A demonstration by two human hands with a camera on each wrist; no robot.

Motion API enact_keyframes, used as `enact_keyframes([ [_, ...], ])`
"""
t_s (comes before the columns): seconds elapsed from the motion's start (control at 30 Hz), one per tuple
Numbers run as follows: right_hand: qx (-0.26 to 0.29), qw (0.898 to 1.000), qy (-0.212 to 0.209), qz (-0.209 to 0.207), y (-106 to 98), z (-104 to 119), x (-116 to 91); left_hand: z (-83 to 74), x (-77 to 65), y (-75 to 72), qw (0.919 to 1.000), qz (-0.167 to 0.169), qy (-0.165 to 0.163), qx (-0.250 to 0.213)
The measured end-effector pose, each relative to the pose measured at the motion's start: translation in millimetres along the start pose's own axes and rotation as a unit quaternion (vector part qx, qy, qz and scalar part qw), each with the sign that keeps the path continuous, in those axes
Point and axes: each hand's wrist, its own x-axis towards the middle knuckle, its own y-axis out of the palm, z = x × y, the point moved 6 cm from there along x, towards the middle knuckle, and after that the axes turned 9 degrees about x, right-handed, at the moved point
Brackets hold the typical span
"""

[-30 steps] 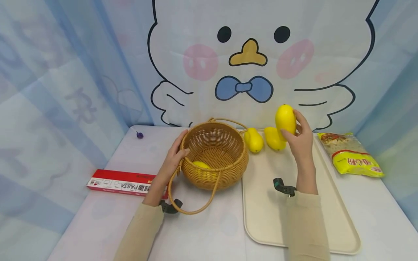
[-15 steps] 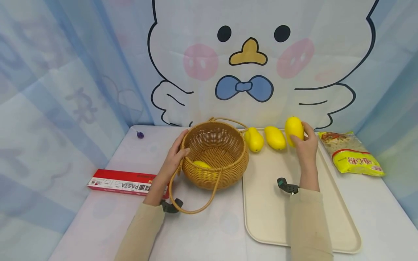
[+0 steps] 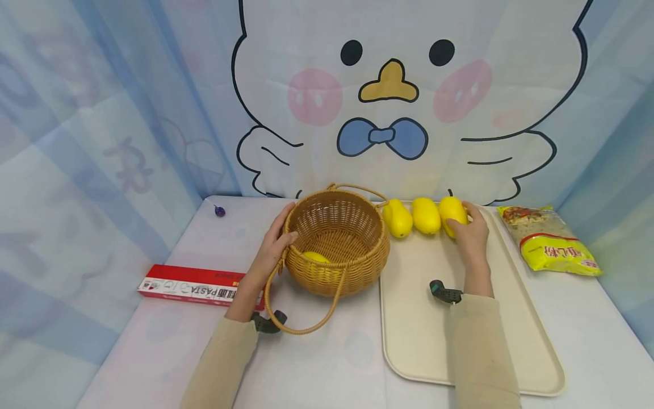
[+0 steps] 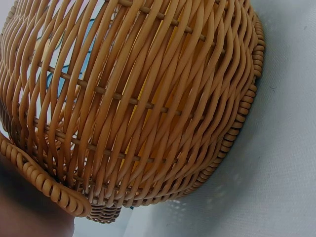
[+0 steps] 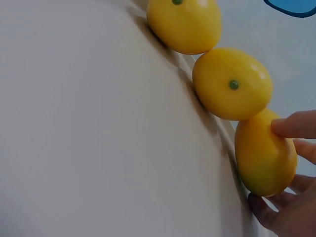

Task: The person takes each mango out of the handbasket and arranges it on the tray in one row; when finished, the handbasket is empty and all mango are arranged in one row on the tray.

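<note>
At the back of the beige tray (image 3: 434, 318), three yellow mangoes stand in a row. My right hand (image 3: 471, 234) holds the rightmost mango (image 3: 452, 212), thumb on its near side and fingers behind. In the right wrist view that mango (image 5: 264, 160) leans against the middle mango (image 5: 232, 84), and the fingertips reach around its lower end. The third mango (image 3: 398, 219) is beside the wicker basket (image 3: 357, 278). My left hand (image 3: 267, 250) grips the basket's left rim, thumb over the edge. One more yellow fruit (image 3: 315, 257) lies inside the basket, partly hidden by its front wall.
A red pasta box (image 3: 191, 286) lies left of the basket, partly behind the left forearm. A yellow food packet (image 3: 552, 241) is right of the tray. One basket handle (image 3: 311, 330) hangs forward. A small purple object (image 3: 219, 211) sits far left. A printed curtain (image 3: 388, 170) closes the back.
My right hand has carried its mango right, then down to the tray's back edge beside the middle mango, which now stands more upright. The left hand and basket have stayed in place.
</note>
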Motion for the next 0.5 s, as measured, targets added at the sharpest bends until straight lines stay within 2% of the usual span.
enact_keyframes([
  [0.3,-0.026,1.0,0.014,0.01,6.2,1.5,-2.3,4.4,2.0,-1.8,0.9999,0.006,-0.012,-0.008],
  [0.5,-0.003,1.0,0.016,-0.021,2.8,6.9,-3.0,3.5,1.5,-1.2,0.9999,0.001,-0.011,-0.002],
])
